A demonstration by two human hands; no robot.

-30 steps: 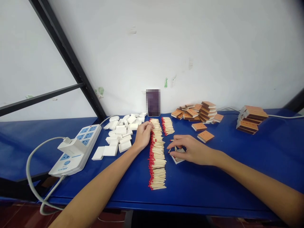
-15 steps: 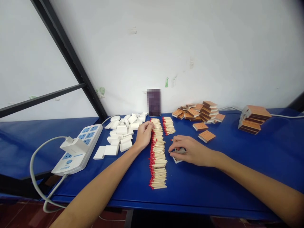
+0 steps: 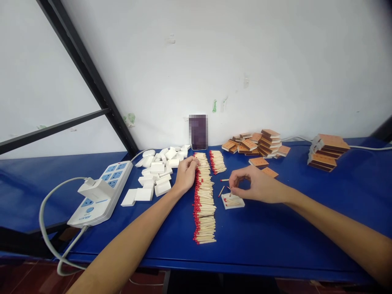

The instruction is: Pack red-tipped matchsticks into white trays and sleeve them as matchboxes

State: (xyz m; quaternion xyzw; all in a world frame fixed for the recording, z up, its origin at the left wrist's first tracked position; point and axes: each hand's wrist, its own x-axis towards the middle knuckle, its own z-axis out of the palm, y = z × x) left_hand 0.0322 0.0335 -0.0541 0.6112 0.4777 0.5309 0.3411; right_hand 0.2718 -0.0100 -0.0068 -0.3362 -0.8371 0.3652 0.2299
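Observation:
My right hand (image 3: 251,183) pinches a match (image 3: 230,193) between thumb and forefinger, just above a small white matchbox tray (image 3: 235,206) holding a few matches. Two loose matches lie on the blue table left of that tray, one of them slanted (image 3: 221,191). My left hand (image 3: 186,174) rests at the far end of a long row of red-headed matches (image 3: 205,208), its fingers curled together against the row's left edge. What those fingertips hold, if anything, is hidden. Beyond my right hand sits a shorter block of matches (image 3: 217,162).
White matchbox trays (image 3: 157,167) are heaped on the left, beside a power strip (image 3: 104,194) with a plugged-in charger. Orange matchbox sleeves (image 3: 249,145) pile up at the back right, with another stack (image 3: 329,151) farther right. A pixelated phone-like object (image 3: 198,132) leans on the wall.
My right hand has lifted and moved slightly right and away from me, uncovering the tray and its matches. It now pinches a match. My left hand stays put.

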